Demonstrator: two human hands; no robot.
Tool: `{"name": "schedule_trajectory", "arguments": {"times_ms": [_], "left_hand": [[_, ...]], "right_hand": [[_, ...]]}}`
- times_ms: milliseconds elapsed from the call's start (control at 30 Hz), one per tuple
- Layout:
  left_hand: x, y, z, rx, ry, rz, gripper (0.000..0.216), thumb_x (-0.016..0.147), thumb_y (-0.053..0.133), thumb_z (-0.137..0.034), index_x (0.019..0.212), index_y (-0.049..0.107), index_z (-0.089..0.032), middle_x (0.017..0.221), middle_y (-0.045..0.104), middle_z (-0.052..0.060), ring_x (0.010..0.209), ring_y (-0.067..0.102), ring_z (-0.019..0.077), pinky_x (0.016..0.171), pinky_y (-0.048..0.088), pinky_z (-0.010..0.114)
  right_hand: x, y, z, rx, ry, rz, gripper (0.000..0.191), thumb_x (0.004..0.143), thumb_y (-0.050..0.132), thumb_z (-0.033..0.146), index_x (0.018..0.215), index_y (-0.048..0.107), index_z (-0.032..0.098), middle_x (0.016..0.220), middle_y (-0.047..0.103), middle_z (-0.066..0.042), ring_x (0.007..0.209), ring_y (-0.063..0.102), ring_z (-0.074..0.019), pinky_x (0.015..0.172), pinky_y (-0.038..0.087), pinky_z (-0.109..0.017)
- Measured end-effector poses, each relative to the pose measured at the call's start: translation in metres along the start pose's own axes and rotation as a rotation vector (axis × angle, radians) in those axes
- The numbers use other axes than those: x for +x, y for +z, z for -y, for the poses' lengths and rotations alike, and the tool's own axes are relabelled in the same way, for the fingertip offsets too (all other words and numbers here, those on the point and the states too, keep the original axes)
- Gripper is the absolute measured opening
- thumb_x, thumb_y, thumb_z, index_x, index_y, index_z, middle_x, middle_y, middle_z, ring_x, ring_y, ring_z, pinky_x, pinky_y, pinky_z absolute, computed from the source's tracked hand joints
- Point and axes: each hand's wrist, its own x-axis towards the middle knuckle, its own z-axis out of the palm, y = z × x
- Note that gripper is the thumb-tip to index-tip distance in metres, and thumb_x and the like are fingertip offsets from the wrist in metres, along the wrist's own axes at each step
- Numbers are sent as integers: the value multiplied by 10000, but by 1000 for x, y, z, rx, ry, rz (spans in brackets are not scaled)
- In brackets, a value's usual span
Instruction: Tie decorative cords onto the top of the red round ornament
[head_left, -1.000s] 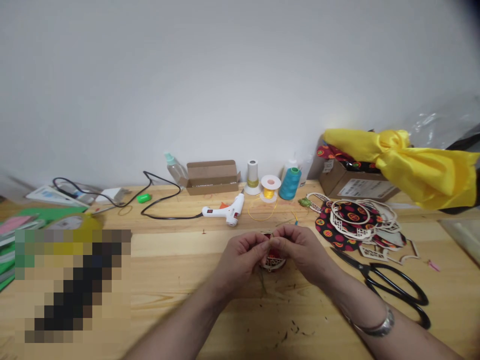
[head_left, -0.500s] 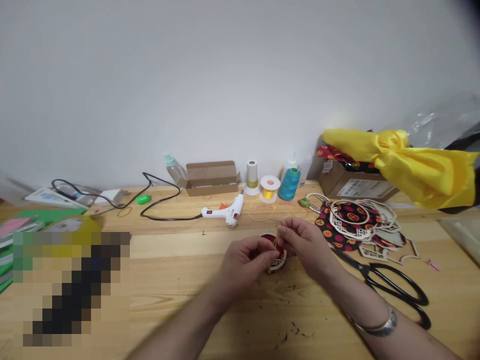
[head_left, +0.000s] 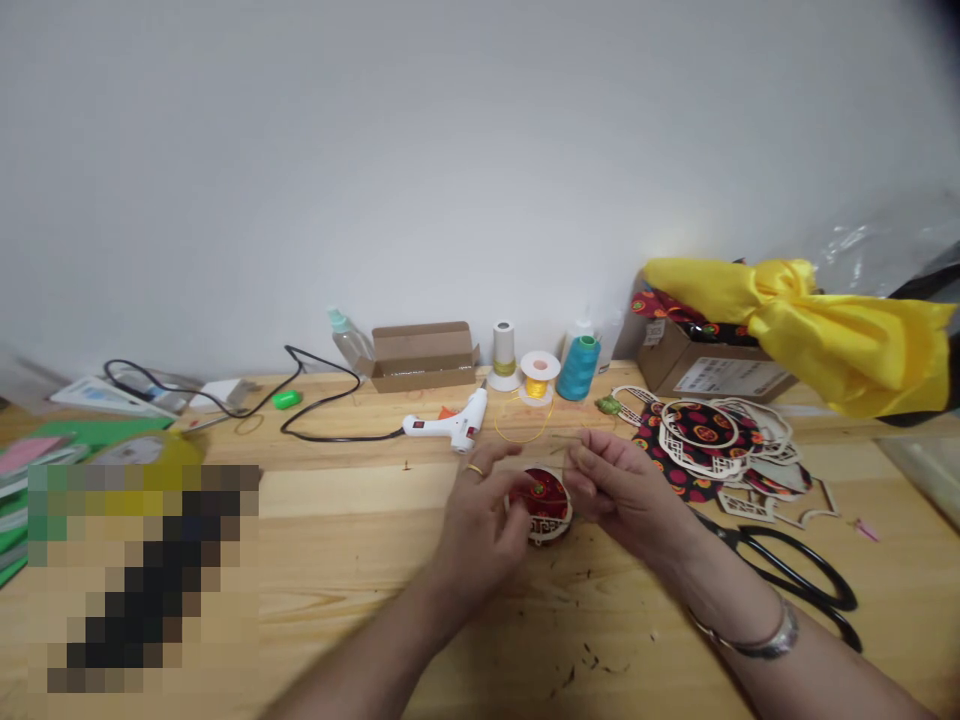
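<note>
A round ornament [head_left: 549, 500] with red patterned fabric and a pale openwork wooden frame lies on the table between my hands. My left hand [head_left: 487, 510] is at its left edge, fingers curved and apart, with the index finger and thumb over the red fabric. Pinched between the thumb and fingers of my right hand [head_left: 611, 485] is a thin yellowish cord [head_left: 564, 441], whose loose end sticks out to the left. The fingers partly hide where the cord meets the ornament.
Black-handled scissors [head_left: 795, 570] lie beside my right forearm. Behind them are wooden frames and fabric pieces [head_left: 705, 440]. A white glue gun [head_left: 450, 425], a spool of yellow cord [head_left: 538, 378] and a teal thread cone [head_left: 579, 368] stand farther back. Dark scraps [head_left: 589, 665] lie in front.
My left fingers have spread and drawn back left from my right fingertips, uncovering more of the red ornament. My right hand has shifted slightly right and still pinches the cord.
</note>
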Motion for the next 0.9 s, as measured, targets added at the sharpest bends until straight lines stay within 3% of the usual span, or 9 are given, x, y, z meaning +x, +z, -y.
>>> {"name": "schedule_trajectory", "arguments": {"times_ms": [167,233,300,400,533,700,900], "left_hand": [[7,-1,11,-513,-342,-150,166,738,500,-150,835,631,-186,1108,588,60,1049,508,205,921,359,353],[7,1,12,-672,-419,-125,186,752,521,-207,905,622,-177,1056,617,65,976,550,197,876,397,343],[6,3,10,-738,-465,-23,216,745,535,-215,932,630,-167,978,648,61,909,574,189,839,418,328],[4,3,0,-726,-458,159,237,737,525,-190,937,650,-173,868,666,36,856,579,181,805,428,305],[5,2,-9,-663,-386,247,245,751,486,-163,927,654,-182,835,651,18,812,568,164,765,424,274],[5,3,-8,-662,-447,233,220,765,519,-233,929,651,-169,819,655,34,734,572,153,678,434,252],[7,0,-12,-590,-504,144,125,701,606,-239,735,707,-173,643,665,9,568,542,116,536,390,208]], "right_hand": [[0,3,-2,-77,36,-11,273,704,639,322,643,422,168,480,445,70,373,255,-17,380,126,-172],[1,3,-6,-155,35,-54,265,705,636,310,620,436,158,491,470,58,384,286,-18,380,148,-170],[3,4,-10,-254,28,-102,261,692,641,315,599,459,153,491,485,49,400,330,-29,383,192,-169],[4,4,-14,-386,3,-167,244,658,654,326,587,496,154,490,510,36,436,403,-58,410,282,-182],[5,3,-16,-461,-6,-191,214,653,648,325,598,530,155,499,548,22,467,470,-86,455,354,-208],[6,4,-16,-477,-1,-212,231,648,649,332,586,514,156,477,539,30,438,454,-79,432,340,-201],[7,4,-16,-476,-13,-196,250,639,665,351,588,522,152,466,544,30,432,454,-79,429,334,-199]]}}
